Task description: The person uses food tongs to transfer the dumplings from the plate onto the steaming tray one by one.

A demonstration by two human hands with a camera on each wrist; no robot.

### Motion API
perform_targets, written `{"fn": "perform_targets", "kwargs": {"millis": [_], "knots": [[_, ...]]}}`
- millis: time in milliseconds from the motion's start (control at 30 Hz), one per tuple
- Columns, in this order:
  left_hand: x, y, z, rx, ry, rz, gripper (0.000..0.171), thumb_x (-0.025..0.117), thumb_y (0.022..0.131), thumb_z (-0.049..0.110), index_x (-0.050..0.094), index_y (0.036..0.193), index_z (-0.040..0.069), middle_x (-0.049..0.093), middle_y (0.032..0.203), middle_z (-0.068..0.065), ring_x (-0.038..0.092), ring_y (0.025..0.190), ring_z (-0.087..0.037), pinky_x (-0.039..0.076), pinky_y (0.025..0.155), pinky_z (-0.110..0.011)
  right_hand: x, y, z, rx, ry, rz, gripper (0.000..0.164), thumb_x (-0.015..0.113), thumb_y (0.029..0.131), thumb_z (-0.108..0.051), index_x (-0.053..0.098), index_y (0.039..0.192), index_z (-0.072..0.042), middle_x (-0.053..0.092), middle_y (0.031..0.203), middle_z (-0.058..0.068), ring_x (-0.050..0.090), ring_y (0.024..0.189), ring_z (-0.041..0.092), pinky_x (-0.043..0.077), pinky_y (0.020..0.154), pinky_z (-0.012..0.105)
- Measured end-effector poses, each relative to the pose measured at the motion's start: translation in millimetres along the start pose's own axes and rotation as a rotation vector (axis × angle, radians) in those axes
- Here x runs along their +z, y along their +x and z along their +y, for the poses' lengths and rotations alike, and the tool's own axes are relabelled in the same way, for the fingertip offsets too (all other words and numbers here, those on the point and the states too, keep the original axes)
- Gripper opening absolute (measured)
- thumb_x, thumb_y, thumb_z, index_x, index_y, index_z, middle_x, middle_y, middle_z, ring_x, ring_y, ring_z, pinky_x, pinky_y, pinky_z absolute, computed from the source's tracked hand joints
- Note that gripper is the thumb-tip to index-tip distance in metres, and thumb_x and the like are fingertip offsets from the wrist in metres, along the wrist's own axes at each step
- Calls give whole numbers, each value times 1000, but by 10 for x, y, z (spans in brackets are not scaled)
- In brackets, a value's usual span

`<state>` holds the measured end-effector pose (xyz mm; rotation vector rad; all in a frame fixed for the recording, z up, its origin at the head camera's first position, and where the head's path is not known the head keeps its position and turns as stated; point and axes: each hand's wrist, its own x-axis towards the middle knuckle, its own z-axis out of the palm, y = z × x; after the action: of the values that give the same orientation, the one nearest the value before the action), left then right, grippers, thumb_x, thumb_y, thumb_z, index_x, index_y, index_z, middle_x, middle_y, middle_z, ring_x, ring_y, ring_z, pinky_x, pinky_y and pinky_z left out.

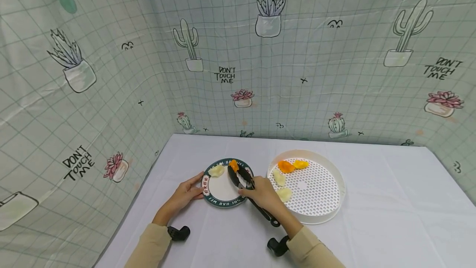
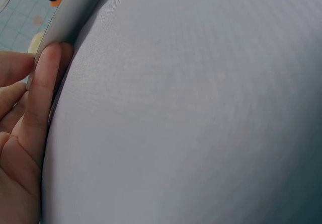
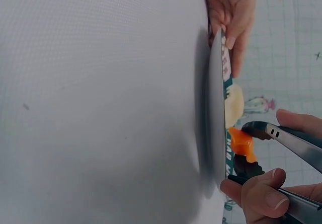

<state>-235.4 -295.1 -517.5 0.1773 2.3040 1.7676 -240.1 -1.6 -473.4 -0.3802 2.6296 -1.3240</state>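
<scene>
A round plate (image 1: 224,187) with a green, lettered rim lies at the middle of the table. My left hand (image 1: 186,193) pinches its left rim, the thumb (image 2: 15,68) on top and fingers (image 2: 43,83) underneath in the left wrist view. Black-tipped metal tongs (image 1: 244,173) are gripped in my right hand (image 1: 265,195) over the plate's right side. Between the tong tips is a soft-looking orange piece (image 3: 242,142), low over the far rim; whether the tips squeeze it I cannot tell. A pale yellow piece (image 1: 216,171) rests on the plate's far left.
Right of the plate stands a round white tray (image 1: 308,195) with a perforated floor and raised wall. An orange piece (image 1: 286,166), a yellow piece (image 1: 301,164) and two pale pieces (image 1: 284,195) lie along its left and far side. Behind the table hangs a cactus-print curtain (image 1: 282,61).
</scene>
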Motion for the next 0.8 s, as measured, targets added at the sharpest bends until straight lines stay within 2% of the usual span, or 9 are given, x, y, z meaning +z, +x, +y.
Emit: {"fn": "perform_targets", "kwargs": {"millis": [300,567,700,800], "knots": [[12,6,3,-1,16,10,62,54,99,1,27,155,-2,19,160,-26,64,90,-5,55,83,-19,-107,-79,-16,-72,63,-8,32,77,88,-25,55,73,-6,43,61,-1,40,57,14,31,51,26],[15,15,9,-18,8,19,62,55,100,1,27,155,-1,20,160,-25,64,89,-6,56,82,-20,-243,-203,-21,-132,62,-21,28,77,88,-27,58,81,-7,43,65,-1,44,62,14,35,52,25],[14,9,23,-19,21,25,62,55,100,2,28,155,0,20,160,-24,64,95,-10,55,84,-20,-340,-277,-25,-165,41,-33,29,77,88,-28,66,96,-3,54,74,1,50,70,16,42,56,26],[13,5,28,-15,37,27,62,54,100,3,28,155,0,20,160,-24,63,100,-13,54,86,-20,-430,-345,-17,-177,27,-44,42,77,88,-29,68,115,1,63,86,6,52,76,18,44,57,26]]}}
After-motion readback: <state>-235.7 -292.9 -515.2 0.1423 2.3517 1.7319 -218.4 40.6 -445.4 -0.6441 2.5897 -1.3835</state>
